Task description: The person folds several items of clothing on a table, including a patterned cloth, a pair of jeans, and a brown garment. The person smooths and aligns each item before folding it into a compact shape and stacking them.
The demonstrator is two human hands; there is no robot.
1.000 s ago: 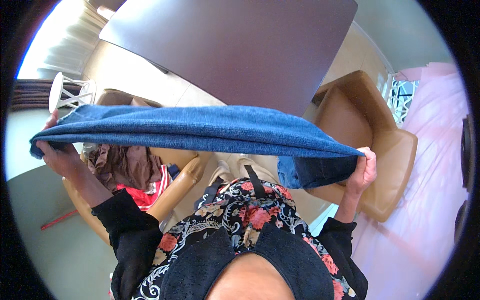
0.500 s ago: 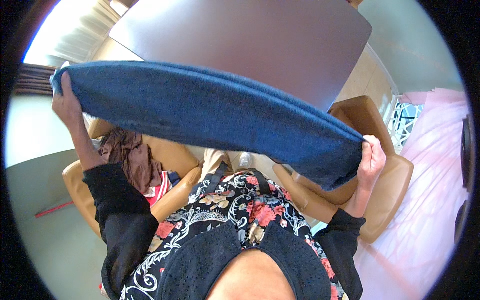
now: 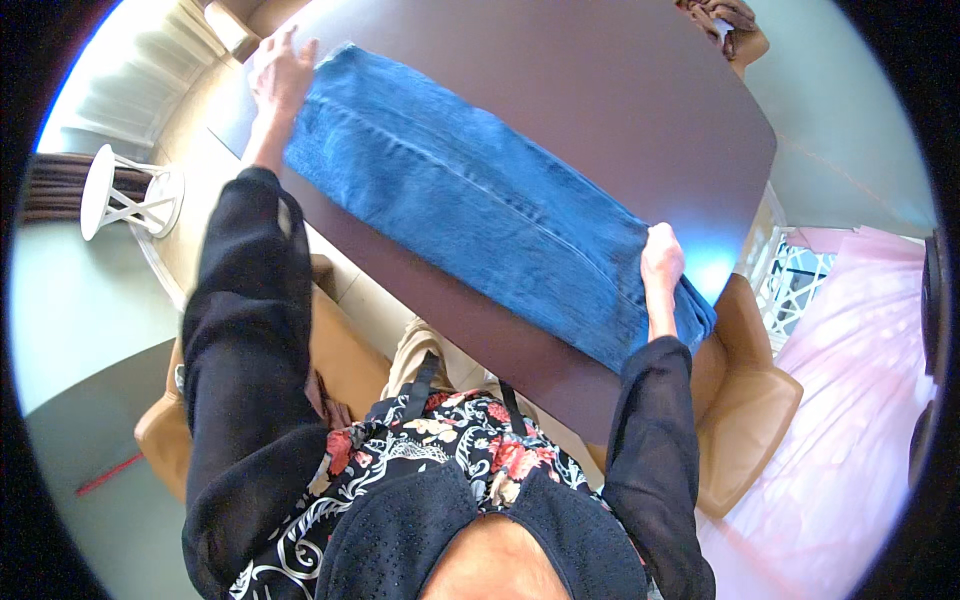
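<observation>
Blue jeans (image 3: 460,200), folded lengthwise, lie diagonally across the dark brown table (image 3: 600,80). My left hand (image 3: 285,80) is at the upper left end of the jeans, beside the hem, with its fingers spread. My right hand (image 3: 660,265) grips the lower right end, where the fabric is bunched at the table's edge. Both my arms are stretched forward in black sleeves.
Tan armchairs (image 3: 750,440) stand either side of me, the left one partly hidden by my arm. A white round stool (image 3: 100,190) is at the left, pink fabric (image 3: 820,380) at the right. Brown cloth (image 3: 725,25) rests on another chair beyond the table.
The jeans have gone from stretched in the air between my hands down onto the table, further forward. My left hand has let go and opened; my right still grips.
</observation>
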